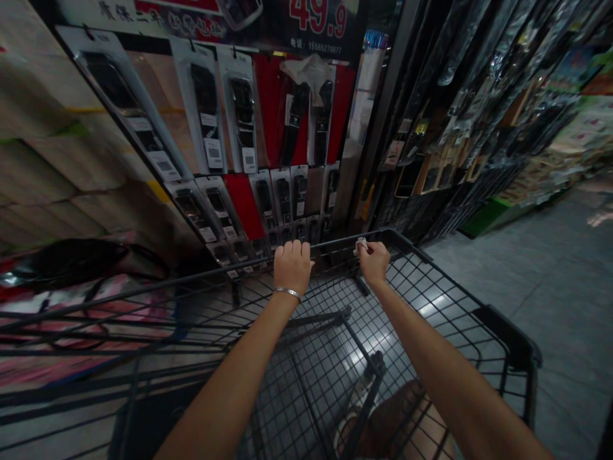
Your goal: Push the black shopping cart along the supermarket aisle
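My left hand [292,267], with a silver bracelet at the wrist, has its fingers curled over the far rim of a black wire shopping cart [213,276]. My right hand [375,260] is closed in a pinch by the same rim, near the cart's far right corner. Between its thumb and fingers is a small crumpled white piece [360,246], perhaps paper or tissue; I cannot make out its exact kind. Through the cart's wire bottom, the floor, a shoe and part of a leg show.
Beyond the cart hangs a rack of belts in clear packs [205,121], under a price sign [316,18]. More wrapped goods [454,128] hang at the right. Paper-like rolls [67,153] and pink packs [115,313] are stacked at the left. Grey floor [536,268] runs along the right.
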A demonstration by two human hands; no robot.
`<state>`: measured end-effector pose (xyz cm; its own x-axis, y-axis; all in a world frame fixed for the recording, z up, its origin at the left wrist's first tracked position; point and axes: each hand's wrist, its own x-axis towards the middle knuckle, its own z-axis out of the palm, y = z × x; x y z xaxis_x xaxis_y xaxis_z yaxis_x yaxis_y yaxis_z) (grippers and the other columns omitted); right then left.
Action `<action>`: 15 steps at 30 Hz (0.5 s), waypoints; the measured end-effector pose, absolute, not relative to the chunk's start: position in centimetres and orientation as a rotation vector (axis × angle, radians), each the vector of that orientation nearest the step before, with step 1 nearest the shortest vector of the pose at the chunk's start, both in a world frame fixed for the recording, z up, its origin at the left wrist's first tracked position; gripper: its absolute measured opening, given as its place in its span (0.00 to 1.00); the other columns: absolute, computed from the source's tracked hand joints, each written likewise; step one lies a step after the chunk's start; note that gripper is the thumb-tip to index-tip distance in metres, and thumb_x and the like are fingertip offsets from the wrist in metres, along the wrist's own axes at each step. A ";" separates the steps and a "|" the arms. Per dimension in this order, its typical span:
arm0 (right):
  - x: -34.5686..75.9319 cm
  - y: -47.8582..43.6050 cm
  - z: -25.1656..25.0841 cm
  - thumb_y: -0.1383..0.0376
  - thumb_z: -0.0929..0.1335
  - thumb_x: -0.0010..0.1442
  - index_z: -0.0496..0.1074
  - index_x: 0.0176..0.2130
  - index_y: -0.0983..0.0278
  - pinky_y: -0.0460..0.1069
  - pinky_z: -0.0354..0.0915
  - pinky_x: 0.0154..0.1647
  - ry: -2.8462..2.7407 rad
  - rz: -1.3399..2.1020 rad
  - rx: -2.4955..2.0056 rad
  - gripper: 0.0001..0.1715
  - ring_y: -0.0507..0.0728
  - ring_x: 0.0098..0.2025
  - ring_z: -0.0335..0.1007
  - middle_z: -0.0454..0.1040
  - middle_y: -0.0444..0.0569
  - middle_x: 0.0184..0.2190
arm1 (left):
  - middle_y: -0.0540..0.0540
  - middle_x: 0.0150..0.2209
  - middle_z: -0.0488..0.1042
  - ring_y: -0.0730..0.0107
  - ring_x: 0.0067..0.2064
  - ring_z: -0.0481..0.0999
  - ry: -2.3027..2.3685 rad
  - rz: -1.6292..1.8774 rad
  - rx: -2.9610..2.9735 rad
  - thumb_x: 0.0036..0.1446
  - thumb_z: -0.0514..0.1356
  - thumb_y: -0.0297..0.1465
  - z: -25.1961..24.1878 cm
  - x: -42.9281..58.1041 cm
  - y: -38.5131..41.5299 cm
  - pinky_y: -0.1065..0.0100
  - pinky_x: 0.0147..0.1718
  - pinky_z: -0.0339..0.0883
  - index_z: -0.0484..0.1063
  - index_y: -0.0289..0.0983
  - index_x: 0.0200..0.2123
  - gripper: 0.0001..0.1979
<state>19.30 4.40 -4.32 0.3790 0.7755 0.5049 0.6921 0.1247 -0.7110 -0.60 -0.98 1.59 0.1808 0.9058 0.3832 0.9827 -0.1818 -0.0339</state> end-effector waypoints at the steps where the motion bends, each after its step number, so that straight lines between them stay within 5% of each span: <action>1: 19.5 4.2 -4.7 0.59 0.65 0.54 0.75 0.24 0.67 0.49 0.60 0.32 -1.351 0.118 -1.609 0.17 0.54 0.27 0.64 0.70 0.49 0.23 | 0.40 0.39 0.68 0.54 0.44 0.65 -1.814 -0.407 -2.191 0.53 0.62 0.33 1.6 -0.6 -1.0 0.58 0.40 0.56 0.67 0.35 0.41 0.14; 8: 21.0 3.1 -8.1 0.56 0.66 0.50 0.73 0.20 0.66 0.47 0.59 0.21 -1.099 0.572 -1.750 0.18 0.56 0.18 0.66 0.68 0.47 0.13 | 0.40 0.39 0.69 0.55 0.43 0.66 -1.818 -0.407 -2.189 0.53 0.62 0.32 1.8 -0.7 -1.1 0.58 0.40 0.57 0.67 0.36 0.41 0.13; 15: 19.5 5.3 -4.9 0.53 0.66 0.50 0.73 0.36 0.68 0.46 0.64 0.22 -0.947 0.483 -1.491 0.22 0.55 0.25 0.71 0.76 0.51 0.28 | 0.42 0.38 0.69 0.56 0.43 0.66 -1.812 -0.422 -2.175 0.52 0.62 0.32 1.8 -0.8 -1.1 0.58 0.39 0.57 0.67 0.37 0.40 0.12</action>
<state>19.55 5.35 -4.90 0.5766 0.7840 0.2300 0.2744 0.0793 -0.9583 -0.83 -1.12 1.75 0.1713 0.9028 0.3944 0.9842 -0.1750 -0.0269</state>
